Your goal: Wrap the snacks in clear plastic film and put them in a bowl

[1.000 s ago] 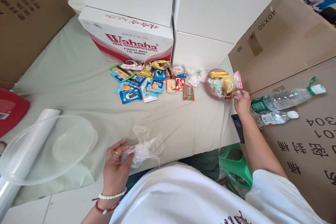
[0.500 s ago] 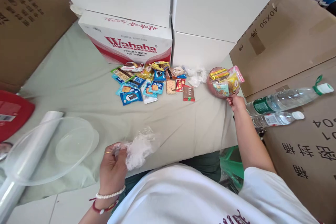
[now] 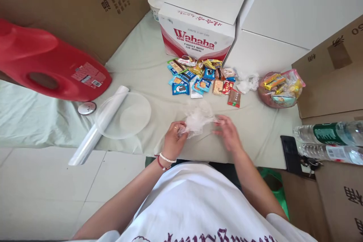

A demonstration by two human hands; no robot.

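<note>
My left hand [image 3: 175,139] pinches a crumpled clear plastic bag [image 3: 197,118] above the front part of the cloth-covered table. At the bag's right edge is my right hand [image 3: 227,131], slightly blurred. Its fingers look stretched and apart, with the fingertips at the plastic; whether they grip it is unclear. Beyond both hands lies a pile of small wrapped snacks [image 3: 197,73]. To the right of that pile sits another crumpled clear plastic bag [image 3: 247,82]. A pinkish clear bowl [image 3: 265,98] filled with packaged snacks stands at the far right.
At left are a transparent round lid [image 3: 136,115], a roll of plastic film [image 3: 98,130], a round badge [image 3: 86,108] and a red jug [image 3: 62,64]. A Wahaha carton [image 3: 198,32] stands behind. On the right lie water bottles [image 3: 329,133], a phone [image 3: 291,154] and keys [image 3: 312,162].
My right hand has left the snack bowl and come across to the plastic bag. My left hand has carried the bag farther over the table. The camera view has turned left.
</note>
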